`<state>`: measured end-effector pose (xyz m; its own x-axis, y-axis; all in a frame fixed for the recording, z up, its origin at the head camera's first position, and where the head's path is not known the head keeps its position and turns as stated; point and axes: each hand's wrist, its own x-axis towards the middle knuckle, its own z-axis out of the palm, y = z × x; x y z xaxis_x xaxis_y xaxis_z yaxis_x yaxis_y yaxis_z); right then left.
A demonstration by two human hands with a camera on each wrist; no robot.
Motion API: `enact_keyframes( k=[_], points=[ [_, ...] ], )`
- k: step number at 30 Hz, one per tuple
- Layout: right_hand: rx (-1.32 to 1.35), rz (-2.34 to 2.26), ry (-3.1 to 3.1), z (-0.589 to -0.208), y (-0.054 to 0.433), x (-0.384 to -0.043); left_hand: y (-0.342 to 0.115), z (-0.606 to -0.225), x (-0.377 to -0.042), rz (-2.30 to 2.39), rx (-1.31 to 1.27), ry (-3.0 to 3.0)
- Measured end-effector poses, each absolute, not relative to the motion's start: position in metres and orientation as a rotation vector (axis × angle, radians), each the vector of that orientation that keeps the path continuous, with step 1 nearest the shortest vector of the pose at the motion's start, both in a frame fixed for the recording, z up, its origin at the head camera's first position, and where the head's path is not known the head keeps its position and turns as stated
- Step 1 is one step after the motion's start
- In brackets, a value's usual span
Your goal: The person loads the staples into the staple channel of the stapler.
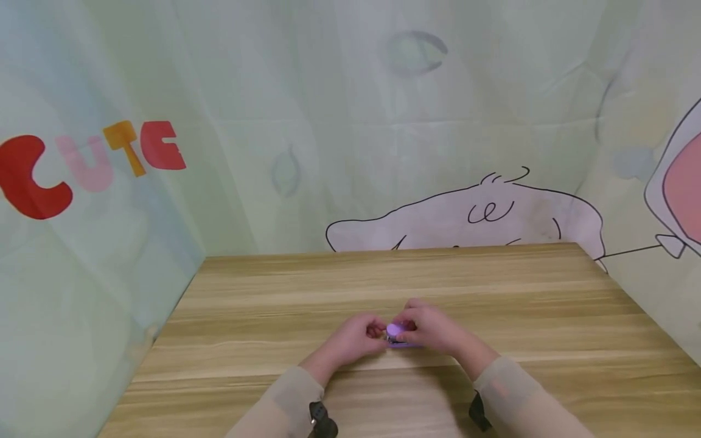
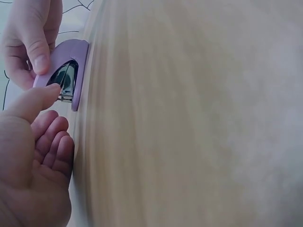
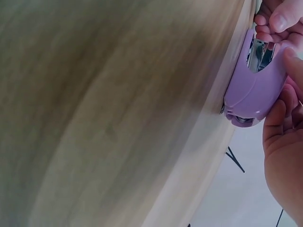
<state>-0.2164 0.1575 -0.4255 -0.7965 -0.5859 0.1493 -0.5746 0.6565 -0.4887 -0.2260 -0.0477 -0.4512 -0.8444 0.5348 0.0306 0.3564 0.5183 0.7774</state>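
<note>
A small purple stapler [image 1: 397,331] stands on the wooden table, its silver metal front end turned toward my left hand. My right hand [image 1: 432,328] grips its body from the right, thumb on the near side and fingers behind. In the right wrist view the stapler's rounded purple back [image 3: 253,92] shows beside the right hand [image 3: 289,151]. At the metal end is my left hand [image 1: 355,339], its fingers loosely bent. The left wrist view has the left thumb tip [image 2: 53,92] overlapping the stapler's opening, with the other left fingers [image 2: 54,142] curled below it.
The wood-grain table [image 1: 263,292] reaches back to a pale printed curtain [image 1: 246,121] with a cartoon outline and coloured letters. A dark strap [image 1: 323,420] is at the left sleeve, and another dark strap [image 1: 479,413] at the right sleeve.
</note>
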Motion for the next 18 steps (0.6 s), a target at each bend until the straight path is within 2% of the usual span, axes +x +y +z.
enact_keyframes(
  k=[18],
  points=[
    [-0.838, -0.983, 2.791, -0.4252, 0.1600, -0.2136, -0.0555, -0.4517, -0.2237, 1.249, 0.691, 2.547]
  ],
)
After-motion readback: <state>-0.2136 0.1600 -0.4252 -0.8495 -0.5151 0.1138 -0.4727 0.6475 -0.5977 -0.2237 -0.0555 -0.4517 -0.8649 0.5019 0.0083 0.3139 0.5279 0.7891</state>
